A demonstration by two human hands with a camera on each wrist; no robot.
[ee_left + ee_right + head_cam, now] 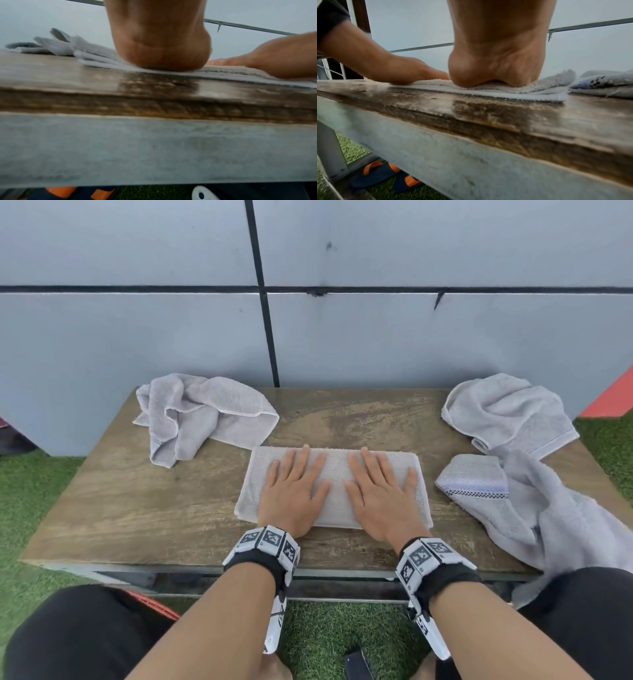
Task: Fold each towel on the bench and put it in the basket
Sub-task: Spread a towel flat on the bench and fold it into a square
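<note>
A folded grey towel [337,474] lies flat in the middle of the wooden bench [120,508]. My left hand [296,487] and right hand [380,491] both press flat on it, fingers straight and spread, side by side. In the left wrist view the heel of my left hand [161,54] bears down on the folded towel [223,73]. The right wrist view shows my right hand [498,65] pressing the same towel [505,90]. A crumpled grey towel [202,412] sits at the back left. Another crumpled towel [507,412] sits at the back right.
A grey towel with a checked band [513,501] drapes over the bench's right front edge. A grey panelled wall [308,320] stands right behind the bench. Green turf [34,491] surrounds it. A red edge [154,606] shows by my left knee. Sandals [385,174] lie under the bench.
</note>
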